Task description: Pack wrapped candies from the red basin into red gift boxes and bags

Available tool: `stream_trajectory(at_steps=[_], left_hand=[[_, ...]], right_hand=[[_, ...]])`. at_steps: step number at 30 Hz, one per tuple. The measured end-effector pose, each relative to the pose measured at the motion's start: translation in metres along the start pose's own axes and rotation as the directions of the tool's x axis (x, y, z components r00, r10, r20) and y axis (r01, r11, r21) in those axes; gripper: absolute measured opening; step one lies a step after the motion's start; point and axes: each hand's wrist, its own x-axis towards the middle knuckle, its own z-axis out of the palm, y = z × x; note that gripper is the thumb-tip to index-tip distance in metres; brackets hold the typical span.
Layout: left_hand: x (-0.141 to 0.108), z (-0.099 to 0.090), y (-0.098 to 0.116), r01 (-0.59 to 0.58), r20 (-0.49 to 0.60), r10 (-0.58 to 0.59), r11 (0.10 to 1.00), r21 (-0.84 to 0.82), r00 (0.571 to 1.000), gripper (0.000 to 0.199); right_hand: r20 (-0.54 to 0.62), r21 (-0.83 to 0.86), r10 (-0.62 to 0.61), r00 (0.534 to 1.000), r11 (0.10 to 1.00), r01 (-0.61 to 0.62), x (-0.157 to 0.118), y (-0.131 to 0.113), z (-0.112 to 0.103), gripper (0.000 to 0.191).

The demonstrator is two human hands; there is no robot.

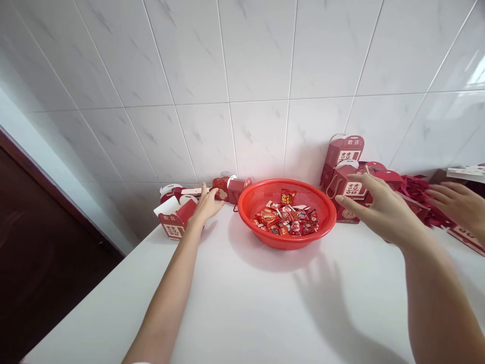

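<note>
My left hand (pixel 208 205) reaches to the back left of the white table, its fingers apart and nothing visibly held. Just beside it stands an open red and white gift box (pixel 173 226) with its flaps up; I cannot tell whether the hand touches it. My right hand (pixel 382 210) is open over the right side, thumb and fingers spread in front of a closed red gift box (pixel 352 188) with a cord handle. Between my hands sits a red plastic basket (pixel 248 215) with red-wrapped sweets (pixel 288 218) heaped in it.
Another person's hand (pixel 460 205) hovers at the right edge over dark red ribbons (pixel 417 188). More gift boxes (pixel 235 189) line the tiled wall (pixel 257 131) at the back. The white table (pixel 242 303) ends at a slanting left edge.
</note>
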Motion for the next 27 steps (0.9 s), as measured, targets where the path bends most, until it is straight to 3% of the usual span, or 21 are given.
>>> stream_trajectory(at_steps=[6, 12, 22, 27], left_hand=[[0.003, 0.016, -0.012, 0.036, 0.130, -0.031, 0.999, -0.039, 0.991, 0.064], [0.007, 0.015, -0.013, 0.000, -0.002, 0.000, 0.998, -0.061, 1.000, 0.060], [-0.004, -0.018, 0.031, -0.205, -0.171, 0.191, 0.976, -0.067, 0.967, 0.055], [-0.039, -0.051, 0.071, -0.390, -0.231, 0.363, 0.917, -0.083, 0.903, 0.056]], right_hand=[[0.011, 0.019, -0.066, 0.998, 0.998, 0.066, 0.002, 0.003, 0.003, 0.057], [-0.015, 0.016, -0.138, 0.990, 0.990, 0.138, 0.004, 0.009, 0.010, 0.055], [0.009, 0.026, -0.151, 0.988, 0.988, 0.151, 0.003, 0.004, 0.010, 0.056], [-0.049, 0.078, -0.179, 0.983, 0.980, 0.183, 0.001, -0.002, 0.008, 0.053]])
